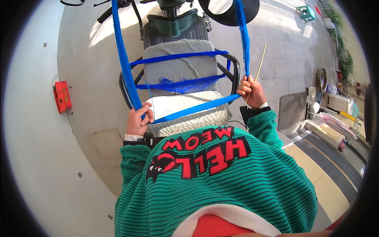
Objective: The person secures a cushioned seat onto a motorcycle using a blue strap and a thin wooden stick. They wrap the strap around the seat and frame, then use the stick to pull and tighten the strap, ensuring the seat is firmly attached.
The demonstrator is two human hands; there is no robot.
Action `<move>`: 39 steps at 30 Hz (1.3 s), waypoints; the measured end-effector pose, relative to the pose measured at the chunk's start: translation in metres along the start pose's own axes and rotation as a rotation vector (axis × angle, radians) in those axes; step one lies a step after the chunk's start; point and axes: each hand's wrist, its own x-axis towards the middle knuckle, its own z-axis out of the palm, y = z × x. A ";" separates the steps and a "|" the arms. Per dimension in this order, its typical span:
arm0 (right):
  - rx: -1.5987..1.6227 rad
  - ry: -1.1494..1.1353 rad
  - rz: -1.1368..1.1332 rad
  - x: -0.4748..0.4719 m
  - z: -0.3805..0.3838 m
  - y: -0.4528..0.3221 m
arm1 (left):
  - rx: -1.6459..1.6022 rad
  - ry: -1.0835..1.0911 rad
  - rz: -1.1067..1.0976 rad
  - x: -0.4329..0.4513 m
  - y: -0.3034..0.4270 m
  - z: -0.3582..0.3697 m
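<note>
A thick skein of bright blue yarn (195, 109) makes a wide U in front of me. Its two sides run up past the top edge, where their far ends are hidden. My left hand (139, 119) grips the left bend, with one loose strand rising from the fingers. At the right bend, my right hand (251, 91) is closed around the yarn and also holds a thin wooden stick (260, 63) pointing up and away. Beyond the hands, a darker blue skein (183, 57) is stretched between the black armrests (236, 66) of a scooter seat; its nearer side looks frayed.
Grey quilted fabric covers the seat backrest (180, 49) and the cushion (192, 118). A mobility scooter's footboard and handlebar grip (104, 16) lie farther off. A red box (62, 97) is at the left wall. A green stool (306, 13) and household clutter stand to the right.
</note>
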 end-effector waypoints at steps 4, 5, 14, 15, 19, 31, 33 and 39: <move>-0.009 0.022 0.006 0.007 -0.009 0.000 | 0.002 0.018 -0.001 0.005 -0.003 -0.009; -0.035 0.028 -0.016 0.007 -0.007 -0.003 | -0.018 0.000 -0.024 0.006 -0.003 -0.008; -0.188 -0.053 -0.181 0.011 0.024 -0.078 | 0.119 -0.049 -0.117 0.012 0.009 0.007; -0.134 -0.077 -0.195 0.015 0.025 -0.086 | 0.114 -0.066 -0.098 0.010 0.009 0.007; -0.160 -0.006 -0.302 0.037 0.022 -0.115 | 0.058 0.013 -0.083 0.008 0.012 0.002; -0.340 0.087 -0.107 0.059 0.040 -0.099 | 0.005 0.253 0.050 0.017 0.009 -0.034; -0.364 0.139 -0.084 0.059 0.045 -0.089 | 0.055 0.240 0.054 0.015 0.010 -0.041; -0.421 0.087 -0.070 0.065 0.054 -0.071 | 0.194 0.292 0.063 0.015 0.008 -0.050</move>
